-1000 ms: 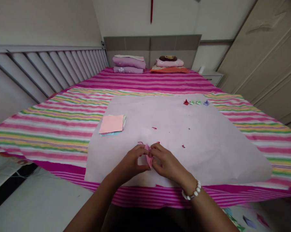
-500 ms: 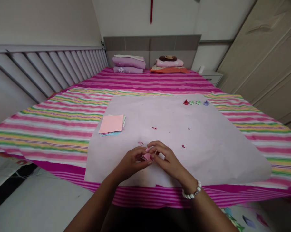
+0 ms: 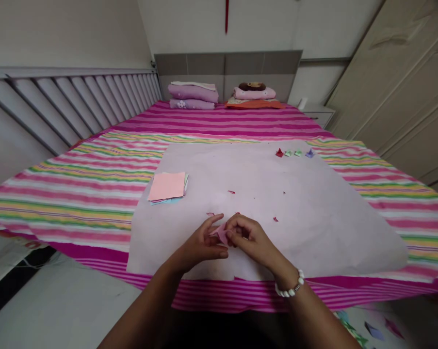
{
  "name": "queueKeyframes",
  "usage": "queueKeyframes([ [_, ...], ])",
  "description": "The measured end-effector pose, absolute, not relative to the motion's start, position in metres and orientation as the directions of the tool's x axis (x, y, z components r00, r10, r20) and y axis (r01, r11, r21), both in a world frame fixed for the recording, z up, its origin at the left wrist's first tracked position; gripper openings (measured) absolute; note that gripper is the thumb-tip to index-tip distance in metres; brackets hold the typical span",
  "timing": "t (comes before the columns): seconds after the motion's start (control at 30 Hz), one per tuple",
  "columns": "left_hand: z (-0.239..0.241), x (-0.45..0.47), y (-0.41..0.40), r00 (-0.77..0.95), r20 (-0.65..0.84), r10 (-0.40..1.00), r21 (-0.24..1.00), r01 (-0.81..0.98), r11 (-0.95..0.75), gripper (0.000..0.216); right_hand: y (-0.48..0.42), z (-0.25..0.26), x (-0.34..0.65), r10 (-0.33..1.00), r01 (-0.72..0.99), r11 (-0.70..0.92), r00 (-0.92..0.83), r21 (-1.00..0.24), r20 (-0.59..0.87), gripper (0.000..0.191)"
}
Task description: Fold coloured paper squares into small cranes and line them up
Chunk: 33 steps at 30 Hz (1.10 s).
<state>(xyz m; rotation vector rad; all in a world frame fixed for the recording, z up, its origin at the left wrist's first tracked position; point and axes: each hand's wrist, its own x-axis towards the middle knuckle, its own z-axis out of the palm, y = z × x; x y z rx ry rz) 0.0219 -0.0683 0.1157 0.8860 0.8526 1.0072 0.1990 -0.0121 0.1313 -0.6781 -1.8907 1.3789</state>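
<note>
Head view: one stack of coloured paper squares (image 3: 167, 186), pink on top, lies near the left edge of the pale sheet (image 3: 313, 218) spread on the striped bed. By the sheet's near edge, left hand (image 3: 200, 242) and right hand (image 3: 251, 240) pinch one small pink folded paper (image 3: 221, 233) between their fingertips. Four tiny folded pieces (image 3: 294, 153) line the far right corner.

The folded paper piece (image 3: 221, 233) at lower centre is pink. The bedsheet (image 3: 95, 194) carries magenta, pink, white, green and yellow stripes (all-magenta toward the upper centre). The paper sheet (image 3: 313, 213) over it is pale lilac-white. The paper stack (image 3: 167, 186) is salmon on top, with blue edges. The bracelet (image 3: 290, 287) has white beads.
</note>
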Motion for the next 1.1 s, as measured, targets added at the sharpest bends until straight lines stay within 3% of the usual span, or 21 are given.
queueKeyframes([
  [0.13, 0.114, 0.028, -0.067, 0.205, -0.112, 0.972, 0.908, -0.376, 0.184, 0.076, -0.014, 0.129, 0.198, 0.727, -0.030, 0.355, -0.620, -0.934, 0.296, 0.009],
  [0.33, 0.116, 0.020, -0.066, 0.118, -0.056, 0.991, 0.955, -0.282, 0.088, 0.062, -0.018, 0.138, 0.200, 0.687, -0.036, 0.441, -0.629, -0.897, 0.363, 0.018],
  [0.6, 0.117, 0.014, -0.066, 0.161, -0.117, 0.980, 0.944, -0.287, 0.160, 0.049, -0.022, 0.142, 0.199, 0.729, -0.068, 0.299, -0.628, -0.952, 0.274, 0.011],
  [0.77, 0.117, 0.012, -0.069, 0.259, -0.170, 0.951, 0.921, -0.302, 0.247, 0.056, -0.023, 0.139, 0.197, 0.765, -0.044, 0.216, -0.613, -0.975, 0.197, 0.009],
  [1.0, 0.119, 0.013, -0.068, 0.211, -0.129, 0.969, 0.934, -0.303, 0.191, 0.064, -0.020, 0.134, 0.197, 0.748, -0.146, 0.137, -0.633, -0.980, 0.199, 0.052],
  [1.1, 0.122, 0.014, -0.068, 0.219, -0.111, 0.969, 0.942, -0.288, 0.173, 0.069, -0.019, 0.133, 0.198, 0.733, -0.144, 0.113, -0.656, -0.983, 0.181, 0.040],
])
